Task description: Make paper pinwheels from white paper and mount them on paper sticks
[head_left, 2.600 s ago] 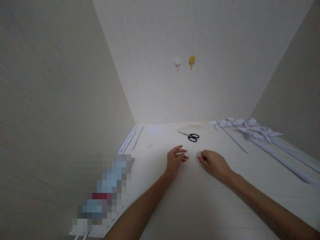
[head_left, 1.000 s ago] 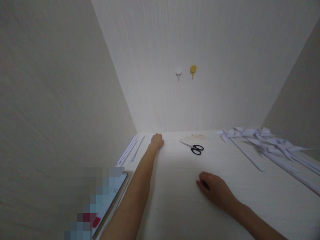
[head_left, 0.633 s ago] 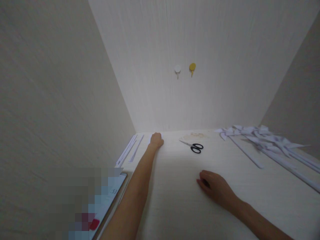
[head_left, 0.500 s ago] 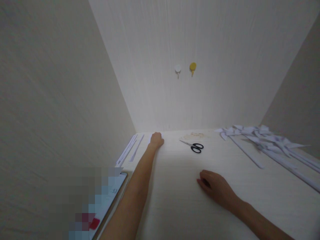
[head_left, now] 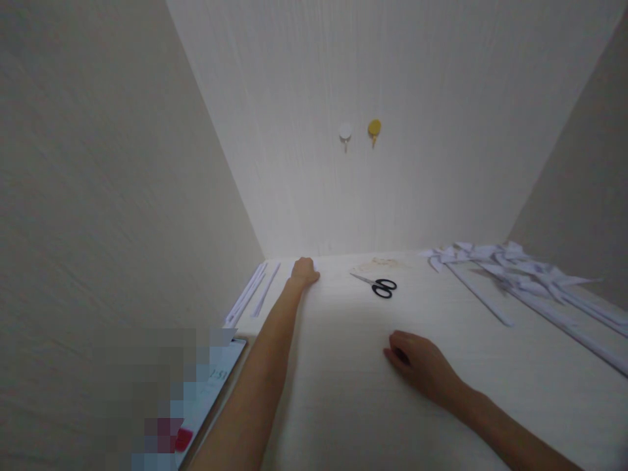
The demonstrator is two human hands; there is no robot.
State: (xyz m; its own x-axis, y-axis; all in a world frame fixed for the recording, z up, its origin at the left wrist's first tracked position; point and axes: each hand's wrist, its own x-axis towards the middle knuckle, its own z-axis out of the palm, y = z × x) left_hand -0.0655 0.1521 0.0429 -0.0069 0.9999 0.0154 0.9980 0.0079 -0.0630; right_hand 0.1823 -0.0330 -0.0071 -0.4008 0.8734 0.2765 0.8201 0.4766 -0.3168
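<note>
My left hand (head_left: 304, 271) reaches to the back of the pale table. Its fingers are closed over a piece of white paper, of which only small edges show beside the hand; the rest is hidden. My right hand (head_left: 419, 363) rests loosely curled on the table, thumb apart from the fingers, with nothing visible in it. Beyond the right hand lie scissors (head_left: 380, 286) with black handles, blades pointing left. Left of my left hand are a narrow white paper strip (head_left: 265, 291) and several more paper strips (head_left: 246, 294) lying together.
Folded paper pieces with long stems (head_left: 524, 278) are heaped at the right. Thin pale scraps (head_left: 380, 263) lie behind the scissors. A lit device screen (head_left: 216, 376) is at the lower left. A white hook (head_left: 345, 133) and a yellow hook (head_left: 374, 128) are on the back wall.
The whole view has shifted slightly, so everything sits a little further left and up. Both hands keep nearly the same pose and place on the table.
</note>
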